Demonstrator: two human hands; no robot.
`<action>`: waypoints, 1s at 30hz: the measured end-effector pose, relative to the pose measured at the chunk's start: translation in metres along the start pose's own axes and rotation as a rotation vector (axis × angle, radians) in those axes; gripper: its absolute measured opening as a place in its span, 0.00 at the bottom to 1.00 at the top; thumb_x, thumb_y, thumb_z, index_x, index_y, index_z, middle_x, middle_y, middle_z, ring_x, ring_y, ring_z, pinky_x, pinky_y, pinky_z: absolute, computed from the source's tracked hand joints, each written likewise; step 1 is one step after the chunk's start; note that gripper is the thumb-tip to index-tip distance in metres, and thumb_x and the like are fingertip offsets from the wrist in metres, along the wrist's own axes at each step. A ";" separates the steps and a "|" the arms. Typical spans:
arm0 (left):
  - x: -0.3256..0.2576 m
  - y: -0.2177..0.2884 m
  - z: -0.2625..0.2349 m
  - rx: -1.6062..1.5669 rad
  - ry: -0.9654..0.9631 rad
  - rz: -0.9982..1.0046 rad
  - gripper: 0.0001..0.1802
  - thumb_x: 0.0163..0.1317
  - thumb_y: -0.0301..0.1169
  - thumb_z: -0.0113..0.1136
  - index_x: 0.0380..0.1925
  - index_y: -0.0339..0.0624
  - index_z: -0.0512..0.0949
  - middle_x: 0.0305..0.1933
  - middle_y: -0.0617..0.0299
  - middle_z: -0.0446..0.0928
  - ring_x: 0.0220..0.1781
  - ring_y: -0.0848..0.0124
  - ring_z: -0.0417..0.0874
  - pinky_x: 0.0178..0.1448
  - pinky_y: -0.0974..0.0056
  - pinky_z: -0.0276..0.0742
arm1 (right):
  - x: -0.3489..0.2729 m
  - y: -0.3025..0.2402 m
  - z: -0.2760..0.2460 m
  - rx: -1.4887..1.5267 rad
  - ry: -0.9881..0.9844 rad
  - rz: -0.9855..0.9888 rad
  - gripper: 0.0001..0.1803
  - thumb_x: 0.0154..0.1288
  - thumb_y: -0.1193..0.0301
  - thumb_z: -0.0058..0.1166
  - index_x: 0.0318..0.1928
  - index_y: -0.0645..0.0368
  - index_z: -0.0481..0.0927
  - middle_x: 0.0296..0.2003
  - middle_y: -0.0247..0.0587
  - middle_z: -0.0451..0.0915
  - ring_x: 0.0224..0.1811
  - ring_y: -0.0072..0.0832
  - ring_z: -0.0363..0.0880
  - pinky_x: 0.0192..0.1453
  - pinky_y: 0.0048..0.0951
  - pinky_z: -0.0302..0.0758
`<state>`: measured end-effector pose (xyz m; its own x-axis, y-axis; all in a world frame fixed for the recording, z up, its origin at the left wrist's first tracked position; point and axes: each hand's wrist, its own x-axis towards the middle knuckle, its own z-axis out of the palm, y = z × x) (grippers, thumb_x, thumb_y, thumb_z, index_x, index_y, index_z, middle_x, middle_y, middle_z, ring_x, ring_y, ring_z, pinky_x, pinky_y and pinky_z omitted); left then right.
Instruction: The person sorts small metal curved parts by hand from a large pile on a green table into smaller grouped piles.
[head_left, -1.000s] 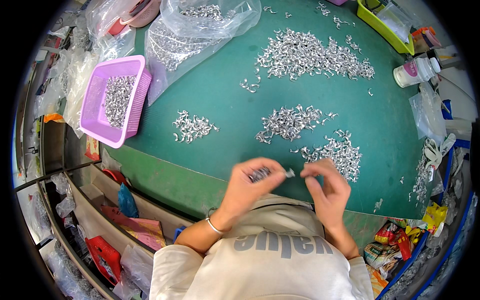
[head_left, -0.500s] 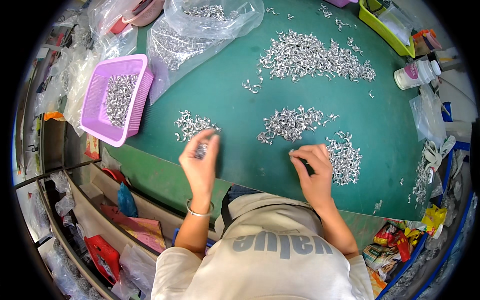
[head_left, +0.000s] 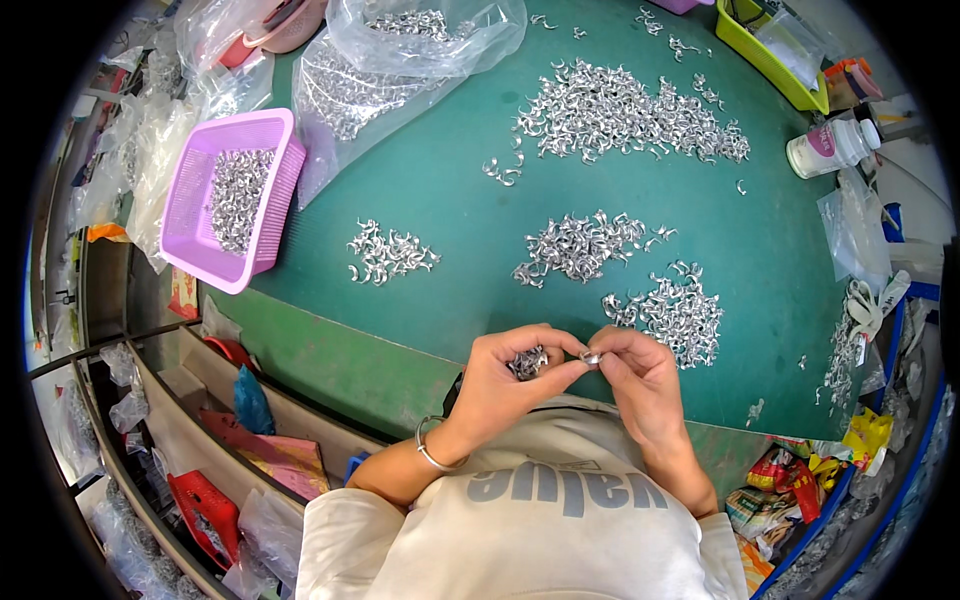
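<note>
both hands meet at one small curved metal piece

head view: the left hand (head_left: pixel 505 385) and the right hand (head_left: pixel 645 375) come together in front of the shirt (head_left: pixel 540 510), near the front edge of the green table (head_left: pixel 470 210). between their fingertips sits the small curved metal piece (head_left: pixel 590 357), gripped from both sides. the left thumb and forefinger are pinched at its left end, while the curled palm behind them cradles a cluster of similar pieces (head_left: pixel 527 362). the right thumb and forefinger close on the other end; whether the remaining right fingers hold anything, i cannot tell.

the step in hand looks like handling a single piece by its two ends, perhaps fitting, turning or checking it; which of these is unclear. the next move seems to call for a light, steady fingertip pinch, with the left palm curled enough that its cluster does not spill.

the piece's long axis appears to run roughly left to right, from one hand to the other. its ends are covered by fingertips, so which way the curve opens cannot be told. just beyond the right hand lies the right-hand pile (head_left: pixel 683 318), its pieces pointing every way; the middle pile (head_left: pixel 585 246) is farther off.
</note>
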<state>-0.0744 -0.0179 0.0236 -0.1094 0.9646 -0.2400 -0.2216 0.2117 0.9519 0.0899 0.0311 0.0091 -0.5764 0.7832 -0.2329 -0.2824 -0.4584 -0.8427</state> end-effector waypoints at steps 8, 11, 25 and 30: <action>-0.002 0.005 0.002 0.010 -0.019 -0.005 0.04 0.53 0.23 0.62 0.29 0.34 0.79 0.22 0.69 0.72 0.24 0.83 0.67 0.28 0.75 0.62 | -0.004 -0.004 0.005 -0.023 0.022 -0.002 0.05 0.63 0.79 0.48 0.38 0.66 0.77 0.36 0.38 0.75 0.38 0.20 0.73 0.43 0.20 0.68; -0.003 0.003 0.001 -0.133 -0.053 -0.144 0.05 0.56 0.26 0.61 0.29 0.34 0.79 0.22 0.70 0.72 0.24 0.84 0.67 0.28 0.76 0.61 | -0.004 -0.005 0.006 -0.027 0.018 -0.029 0.05 0.63 0.80 0.48 0.37 0.66 0.77 0.35 0.38 0.75 0.37 0.21 0.73 0.43 0.21 0.69; 0.003 -0.025 -0.006 -0.913 -0.382 -0.389 0.07 0.56 0.29 0.46 0.26 0.35 0.67 0.23 0.60 0.64 0.18 0.77 0.59 0.19 0.74 0.52 | 0.012 0.004 -0.019 -1.223 0.412 -0.408 0.11 0.51 0.78 0.59 0.38 0.61 0.78 0.37 0.39 0.75 0.42 0.33 0.69 0.47 0.31 0.63; 0.006 -0.017 0.002 -0.744 -0.250 -0.355 0.09 0.57 0.30 0.46 0.23 0.35 0.68 0.22 0.58 0.64 0.18 0.76 0.59 0.18 0.72 0.53 | 0.020 0.020 -0.019 -1.627 0.315 -0.479 0.13 0.50 0.75 0.59 0.39 0.58 0.77 0.43 0.37 0.72 0.47 0.36 0.67 0.50 0.39 0.58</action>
<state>-0.0698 -0.0152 0.0063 0.2841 0.8855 -0.3677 -0.7892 0.4337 0.4348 0.0874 0.0460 -0.0217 -0.4624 0.8494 0.2542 0.7485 0.5277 -0.4015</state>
